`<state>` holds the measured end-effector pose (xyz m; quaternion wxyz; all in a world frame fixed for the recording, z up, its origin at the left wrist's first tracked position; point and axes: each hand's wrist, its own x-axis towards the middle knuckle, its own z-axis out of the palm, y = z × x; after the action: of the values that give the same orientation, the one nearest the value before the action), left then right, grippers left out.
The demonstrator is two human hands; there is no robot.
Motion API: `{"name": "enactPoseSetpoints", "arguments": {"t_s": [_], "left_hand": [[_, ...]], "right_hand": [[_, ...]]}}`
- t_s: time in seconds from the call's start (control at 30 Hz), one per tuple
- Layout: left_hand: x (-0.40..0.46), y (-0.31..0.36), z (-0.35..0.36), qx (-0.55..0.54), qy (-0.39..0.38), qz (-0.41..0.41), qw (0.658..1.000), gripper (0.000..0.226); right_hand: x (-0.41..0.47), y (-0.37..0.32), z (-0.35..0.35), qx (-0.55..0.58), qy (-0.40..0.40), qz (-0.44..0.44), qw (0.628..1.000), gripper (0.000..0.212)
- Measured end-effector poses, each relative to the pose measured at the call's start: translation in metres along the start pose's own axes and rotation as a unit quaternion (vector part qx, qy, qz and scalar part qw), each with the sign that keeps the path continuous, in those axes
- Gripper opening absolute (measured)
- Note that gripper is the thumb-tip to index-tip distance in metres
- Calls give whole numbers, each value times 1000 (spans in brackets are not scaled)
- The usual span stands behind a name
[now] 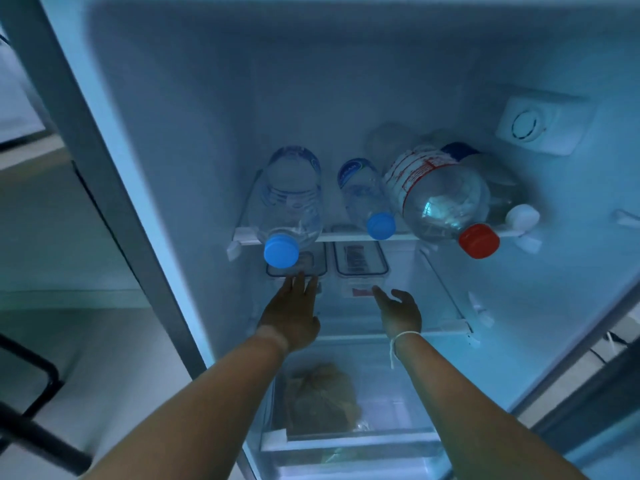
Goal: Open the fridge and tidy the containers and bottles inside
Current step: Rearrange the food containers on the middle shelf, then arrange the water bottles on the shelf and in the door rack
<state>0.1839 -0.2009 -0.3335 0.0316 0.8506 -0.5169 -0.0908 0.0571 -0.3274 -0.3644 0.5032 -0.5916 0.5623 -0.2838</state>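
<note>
The fridge stands open. On its upper shelf (332, 238) lie clear bottles, caps towards me: a large blue-capped bottle (289, 199) at left, a smaller blue-capped bottle (363, 195) in the middle, a big red-capped bottle (440, 195) at right, and a white-capped bottle (519, 209) behind it. On the shelf below sit two clear lidded containers, one at left (311, 265) and one at right (360, 263). My left hand (294, 313) reaches to the left container, fingertips at its front edge. My right hand (398, 311) is spread just before the right container, holding nothing.
A bottom drawer (349, 441) holds a brown bagged item (322, 400). A thermostat dial (526, 124) sits on the right wall. The fridge's left side panel (114, 188) and the door at lower right frame the opening. A dark chair frame (34, 403) stands at far left.
</note>
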Motion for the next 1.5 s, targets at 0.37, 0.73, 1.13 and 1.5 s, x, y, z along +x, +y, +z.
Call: {"name": "enactPoseSetpoints", "arguments": {"t_s": [0.37,0.73,1.13,1.5], "left_hand": [[-81,31,-63,81,92,49,991,58],[-151,49,-135,210,342,182,898,20],[-110,30,-133,79,206,30,975,58],[-102,30,-135,69,206,24,976,60]], "right_hand": [[-94,-44,-48,-17,-10,-163,986,33],[-155,-111,-67,-104,77,-360,924,38],[-127,-135,-51,-185,17,-275,943,35],[-125,-140,-43,-211,31,-270,939,37]]}}
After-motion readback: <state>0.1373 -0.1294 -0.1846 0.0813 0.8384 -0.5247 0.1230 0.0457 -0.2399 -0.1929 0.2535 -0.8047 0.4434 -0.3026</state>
